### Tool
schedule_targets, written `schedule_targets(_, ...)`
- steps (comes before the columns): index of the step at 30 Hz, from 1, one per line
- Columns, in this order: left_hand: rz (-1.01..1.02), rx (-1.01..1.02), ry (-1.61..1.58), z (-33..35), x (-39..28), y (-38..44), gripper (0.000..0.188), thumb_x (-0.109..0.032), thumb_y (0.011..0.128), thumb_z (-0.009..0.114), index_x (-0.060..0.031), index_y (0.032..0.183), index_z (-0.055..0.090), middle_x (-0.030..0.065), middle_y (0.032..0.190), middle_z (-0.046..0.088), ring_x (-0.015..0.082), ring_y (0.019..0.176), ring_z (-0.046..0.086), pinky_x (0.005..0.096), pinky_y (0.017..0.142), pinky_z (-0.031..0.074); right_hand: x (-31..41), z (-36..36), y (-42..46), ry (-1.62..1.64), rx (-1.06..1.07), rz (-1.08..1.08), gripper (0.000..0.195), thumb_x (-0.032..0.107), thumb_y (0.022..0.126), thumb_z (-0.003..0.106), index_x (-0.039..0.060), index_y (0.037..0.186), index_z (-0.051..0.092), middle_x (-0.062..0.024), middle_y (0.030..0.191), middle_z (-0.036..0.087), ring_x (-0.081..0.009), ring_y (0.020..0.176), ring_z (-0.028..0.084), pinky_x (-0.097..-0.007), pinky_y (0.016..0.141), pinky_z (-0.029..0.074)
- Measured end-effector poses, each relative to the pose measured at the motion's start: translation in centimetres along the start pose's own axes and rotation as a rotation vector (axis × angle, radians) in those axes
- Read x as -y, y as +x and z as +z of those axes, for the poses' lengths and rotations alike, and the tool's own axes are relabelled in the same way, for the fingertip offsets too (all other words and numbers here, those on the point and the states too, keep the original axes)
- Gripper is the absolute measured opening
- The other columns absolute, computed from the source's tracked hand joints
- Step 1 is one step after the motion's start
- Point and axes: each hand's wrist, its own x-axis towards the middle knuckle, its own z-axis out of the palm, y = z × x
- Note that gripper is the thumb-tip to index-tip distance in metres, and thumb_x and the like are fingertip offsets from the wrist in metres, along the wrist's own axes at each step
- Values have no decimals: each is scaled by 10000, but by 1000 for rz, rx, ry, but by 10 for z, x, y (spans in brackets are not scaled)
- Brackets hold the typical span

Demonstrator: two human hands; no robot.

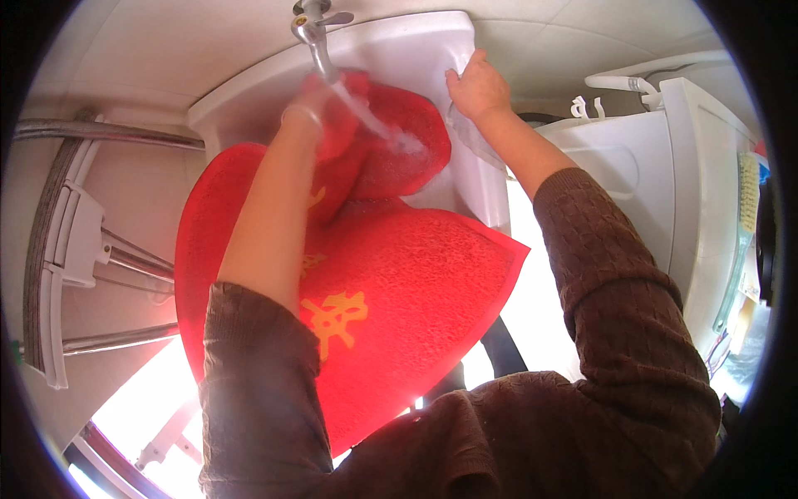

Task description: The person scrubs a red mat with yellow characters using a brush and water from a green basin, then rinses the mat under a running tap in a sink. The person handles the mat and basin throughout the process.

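Note:
A red textured mat (411,274) with yellow characters lies partly in a white sink (480,181) and hangs over its front edge towards me. Water streams from the metal faucet (315,47) onto the mat's folded far part. My left hand (318,112) is at the mat beside the stream, blurred and partly hidden by red material and spray, so its grip is unclear. At the sink's right rim, my right hand (479,86) has its fingers curled over the edge, with the thumb on the inner side.
Right of the sink stands a white appliance (623,162) with a pale hose (614,82) behind it. A brush (747,199) is at the far right. Metal rails (124,132) and a white plastic bracket (81,231) are on the left. A tiled wall (187,43) rises behind the faucet.

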Motion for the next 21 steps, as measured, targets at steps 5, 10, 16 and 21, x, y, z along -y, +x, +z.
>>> schedule_targets(5,-15,280,-118,15,-2,-30,191,-107,854,646,9,1004,633,138,916,673,263,765,667,389,677,569,-4,3,-1,1,5,1,499,326,831,578,-70,1095,430,-235,1014,633,-367,939,628,-445,811,494)
schedule_targets(10,220,238,225,7,-6,-51,208,-99,854,646,14,1026,618,123,922,670,228,763,663,364,673,564,-5,6,2,-12,-5,-12,487,316,825,568,-67,1093,432,-234,1015,634,-367,933,630,-444,807,494)
schedule_targets(16,345,-14,344,-64,-73,-95,249,-134,858,650,-27,1080,612,60,965,662,182,841,635,338,732,525,-3,1,1,21,14,5,497,315,817,566,-68,1100,426,-233,1020,633,-373,921,629,-448,809,492)
schedule_targets(21,546,-324,591,-126,-103,-101,306,-169,820,691,-30,1086,633,66,982,668,191,838,630,344,774,499,-2,4,4,12,-1,-18,509,331,835,567,-70,1113,421,-230,1011,631,-368,939,623,-447,828,484)
